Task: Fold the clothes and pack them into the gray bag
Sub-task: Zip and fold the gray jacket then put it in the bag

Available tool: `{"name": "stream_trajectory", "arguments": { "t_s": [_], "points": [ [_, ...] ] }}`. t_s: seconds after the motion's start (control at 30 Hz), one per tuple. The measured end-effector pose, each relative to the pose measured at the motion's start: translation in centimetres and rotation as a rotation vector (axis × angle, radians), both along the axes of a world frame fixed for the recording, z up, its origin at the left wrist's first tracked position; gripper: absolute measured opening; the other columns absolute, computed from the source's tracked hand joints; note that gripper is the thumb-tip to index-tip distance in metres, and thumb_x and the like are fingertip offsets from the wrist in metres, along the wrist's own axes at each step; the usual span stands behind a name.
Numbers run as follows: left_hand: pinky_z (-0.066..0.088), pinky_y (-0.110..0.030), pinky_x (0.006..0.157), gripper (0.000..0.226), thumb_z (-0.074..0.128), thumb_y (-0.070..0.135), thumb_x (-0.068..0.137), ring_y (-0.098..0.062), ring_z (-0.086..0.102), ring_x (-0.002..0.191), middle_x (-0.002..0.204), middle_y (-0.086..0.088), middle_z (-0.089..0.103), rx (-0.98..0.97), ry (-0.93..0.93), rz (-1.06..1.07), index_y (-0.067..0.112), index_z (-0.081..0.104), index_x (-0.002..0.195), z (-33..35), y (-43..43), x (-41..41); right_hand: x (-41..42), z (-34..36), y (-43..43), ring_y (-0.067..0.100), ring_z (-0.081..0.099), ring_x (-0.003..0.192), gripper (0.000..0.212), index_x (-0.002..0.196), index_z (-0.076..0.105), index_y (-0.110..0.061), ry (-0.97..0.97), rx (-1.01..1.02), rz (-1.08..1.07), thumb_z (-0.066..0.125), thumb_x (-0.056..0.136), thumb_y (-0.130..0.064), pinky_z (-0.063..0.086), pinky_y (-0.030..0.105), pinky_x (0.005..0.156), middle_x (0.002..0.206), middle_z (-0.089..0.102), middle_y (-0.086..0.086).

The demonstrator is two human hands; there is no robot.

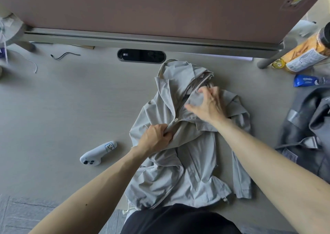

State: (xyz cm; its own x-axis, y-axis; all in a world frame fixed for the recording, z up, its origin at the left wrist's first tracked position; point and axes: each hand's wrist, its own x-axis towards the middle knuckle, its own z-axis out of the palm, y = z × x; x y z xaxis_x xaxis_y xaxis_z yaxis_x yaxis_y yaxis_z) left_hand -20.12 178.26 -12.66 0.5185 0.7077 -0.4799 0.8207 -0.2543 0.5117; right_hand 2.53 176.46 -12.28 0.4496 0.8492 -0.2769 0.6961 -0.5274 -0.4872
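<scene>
My left hand (155, 137) is clamped on the zipper edge of the pale jacket (189, 144) crumpled on the tabletop (71, 109), my right hand (207, 103) pinches its collar, nothing folded yet, and the gray bag (307, 126) waits just right of my right forearm

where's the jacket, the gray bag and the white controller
jacket (201, 171): head view, on its lower front panel
gray bag (307, 109): head view, on its dark upper side at the right edge
white controller (97, 152): head view, on the middle of its body
</scene>
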Motion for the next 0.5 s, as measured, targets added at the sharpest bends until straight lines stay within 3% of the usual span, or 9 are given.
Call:
{"name": "stream_trajectory", "arguments": {
  "t_s": [0.07, 0.13, 0.2, 0.27, 0.3, 0.33, 0.4, 0.5],
  "points": [
    [0.028, -0.034, 0.058, 0.037, 0.056, 0.024, 0.089, -0.03, 0.047, 0.061, 0.056, -0.001, 0.046, 0.003, 0.001, 0.01, 0.014, 0.036, 0.06, -0.2, 0.1, -0.1, 0.2, -0.6, -1.7, 0.031, 0.04, 0.122, 0.081, 0.124, 0.05, -0.028, -0.022, -0.085, 0.17, 0.079, 0.057, -0.064, 0.043, 0.043, 0.099, 0.125, 0.036, 0.008],
    [0.028, -0.034, 0.058, 0.035, 0.056, 0.024, 0.091, -0.029, 0.046, 0.061, 0.058, -0.002, 0.047, 0.008, 0.002, 0.024, 0.011, 0.04, 0.062, -0.4, 0.2, -0.2, 0.8, -1.3, -3.0, 0.036, 0.04, 0.125, 0.081, 0.133, 0.048, -0.028, -0.093, -0.199, 0.258, 0.081, 0.063, -0.054, 0.044, 0.045, 0.101, 0.135, 0.03, 0.01],
    [0.03, -0.034, 0.058, 0.035, 0.056, 0.025, 0.093, -0.029, 0.047, 0.061, 0.06, -0.005, 0.051, 0.008, 0.004, 0.034, 0.007, 0.044, 0.065, -0.6, 0.2, -0.3, 1.6, -1.8, -3.6, 0.039, 0.05, 0.115, 0.054, 0.126, 0.057, -0.02, -0.129, -0.228, 0.228, 0.078, 0.078, -0.032, 0.05, 0.043, 0.09, 0.134, 0.035, 0.011],
    [0.032, -0.034, 0.059, 0.034, 0.056, 0.026, 0.094, -0.032, 0.05, 0.064, 0.064, -0.009, 0.057, 0.013, 0.006, 0.033, 0.008, 0.046, 0.067, -0.7, 0.1, -0.3, 2.6, -1.7, -3.8, 0.038, 0.059, 0.098, 0.019, 0.104, 0.067, -0.008, -0.088, -0.141, 0.138, 0.068, 0.088, -0.018, 0.049, 0.039, 0.075, 0.116, 0.052, 0.014],
    [0.032, -0.035, 0.059, 0.033, 0.056, 0.027, 0.094, -0.034, 0.053, 0.066, 0.068, -0.012, 0.06, 0.015, 0.007, 0.029, 0.008, 0.047, 0.068, -0.7, 0.1, -0.4, 3.1, -1.4, -3.7, 0.036, 0.06, 0.09, 0.013, 0.093, 0.068, -0.005, -0.061, -0.104, 0.092, 0.064, 0.092, -0.017, 0.045, 0.036, 0.069, 0.102, 0.058, 0.015],
    [0.032, -0.035, 0.06, 0.032, 0.055, 0.027, 0.094, -0.037, 0.055, 0.07, 0.071, -0.015, 0.063, 0.018, 0.004, 0.026, 0.007, 0.049, 0.069, -0.8, 0.0, -0.5, 3.6, -1.1, -3.7, 0.034, 0.059, 0.08, 0.021, 0.08, 0.064, -0.004, -0.041, -0.076, 0.043, 0.063, 0.094, -0.02, 0.039, 0.033, 0.063, 0.084, 0.06, 0.014],
    [0.031, -0.035, 0.061, 0.032, 0.055, 0.027, 0.095, -0.039, 0.057, 0.073, 0.075, -0.018, 0.065, 0.029, 0.003, 0.011, 0.007, 0.049, 0.071, -0.7, 0.0, -0.5, 4.7, 0.3, -3.3, 0.029, 0.049, 0.063, 0.041, 0.061, 0.047, -0.01, 0.017, 0.014, -0.066, 0.061, 0.096, -0.026, 0.027, 0.034, 0.057, 0.058, 0.045, 0.009],
    [0.03, -0.034, 0.061, 0.037, 0.052, 0.028, 0.097, -0.04, 0.057, 0.075, 0.077, -0.016, 0.065, 0.033, 0.01, -0.028, 0.019, 0.037, 0.065, -0.4, -0.2, -0.3, 5.8, 2.3, -2.5, 0.03, 0.038, 0.061, 0.048, 0.059, 0.038, -0.01, 0.002, 0.118, -0.161, 0.055, 0.095, -0.035, 0.02, 0.038, 0.059, 0.057, 0.035, 0.011]
  ]
}}
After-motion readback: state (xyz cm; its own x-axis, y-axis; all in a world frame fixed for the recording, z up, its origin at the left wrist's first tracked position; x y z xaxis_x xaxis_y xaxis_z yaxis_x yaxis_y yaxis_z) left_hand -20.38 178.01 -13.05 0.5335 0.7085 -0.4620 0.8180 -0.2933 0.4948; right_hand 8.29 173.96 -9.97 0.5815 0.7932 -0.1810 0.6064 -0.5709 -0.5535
